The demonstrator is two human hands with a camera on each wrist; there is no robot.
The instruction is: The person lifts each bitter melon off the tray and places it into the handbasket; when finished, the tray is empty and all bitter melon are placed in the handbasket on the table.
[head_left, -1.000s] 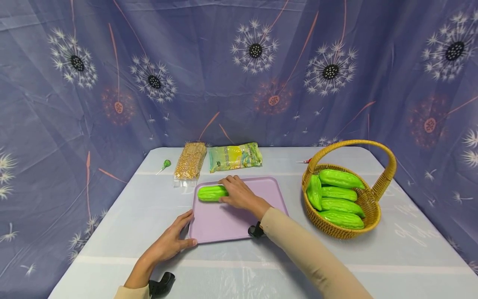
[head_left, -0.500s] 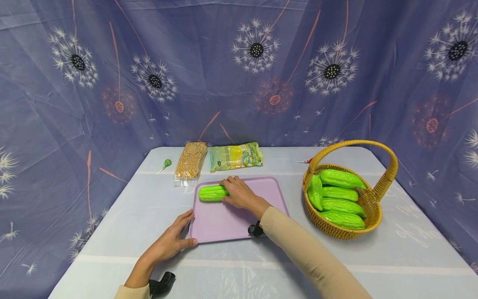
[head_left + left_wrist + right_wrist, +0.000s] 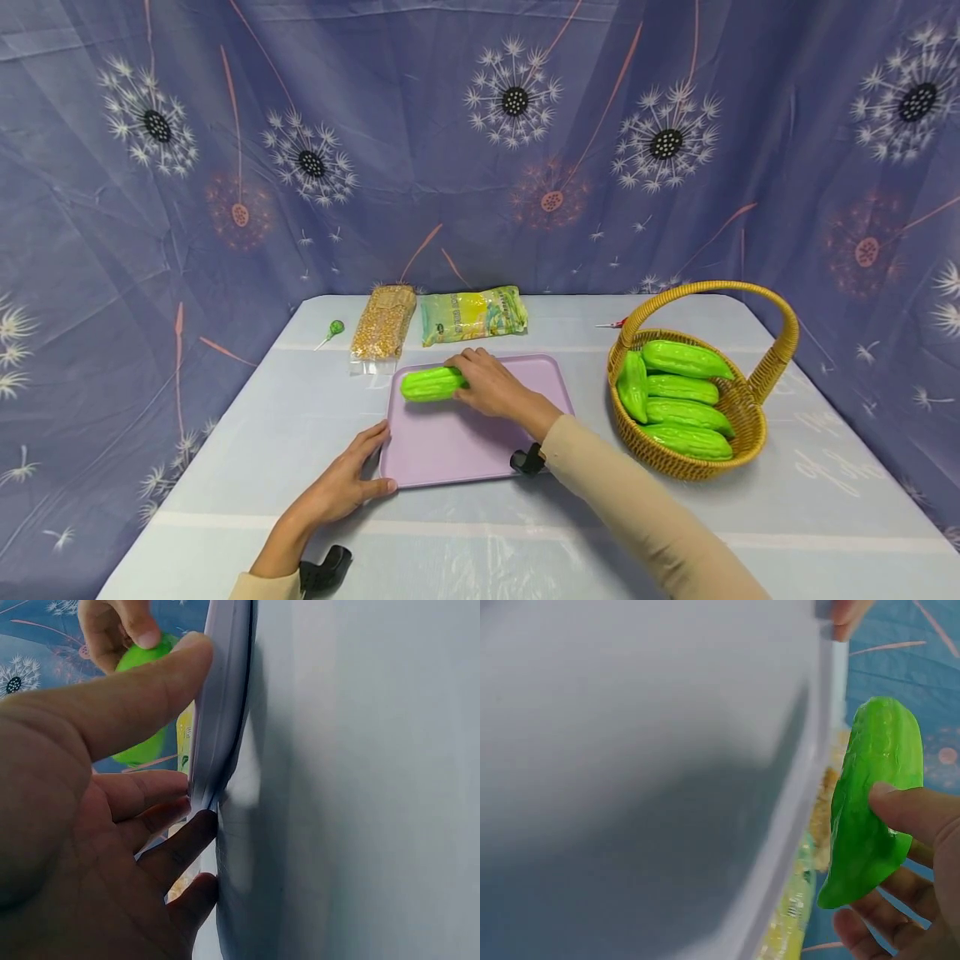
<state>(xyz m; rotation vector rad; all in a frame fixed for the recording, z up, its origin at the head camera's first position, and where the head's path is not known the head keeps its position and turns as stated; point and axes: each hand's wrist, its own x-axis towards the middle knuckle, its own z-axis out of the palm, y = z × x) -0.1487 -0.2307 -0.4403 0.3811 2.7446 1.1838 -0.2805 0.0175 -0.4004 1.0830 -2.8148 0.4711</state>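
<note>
My right hand (image 3: pixel 491 387) grips a bright green, ribbed bitter melon (image 3: pixel 431 385) over the back left of a light purple tray (image 3: pixel 442 454). In the right wrist view the thumb lies across the bitter melon (image 3: pixel 881 746) and the fingers go behind it, with the tray (image 3: pixel 802 780) beside it. At the tray's front left corner rests my left hand (image 3: pixel 337 483), thumb at the front edge and fingers along the left side. The left wrist view shows the same hand (image 3: pixel 82 787) with fingers fairly straight, their tips at the tray's rim (image 3: pixel 225 697).
To the right stands a wicker basket (image 3: pixel 785 333) with a tall handle, holding several green bitter melons (image 3: pixel 686 358). Behind the tray lie a clear bag of yellow kernels (image 3: pixel 382 325) and a yellow-green packet (image 3: pixel 474 315). A green lollipop (image 3: pixel 335 327) lies at the back left.
My right hand has raised the bitter melon slightly and shifted it a little to the right, tilting it. The left hand stays at the tray's corner.
</note>
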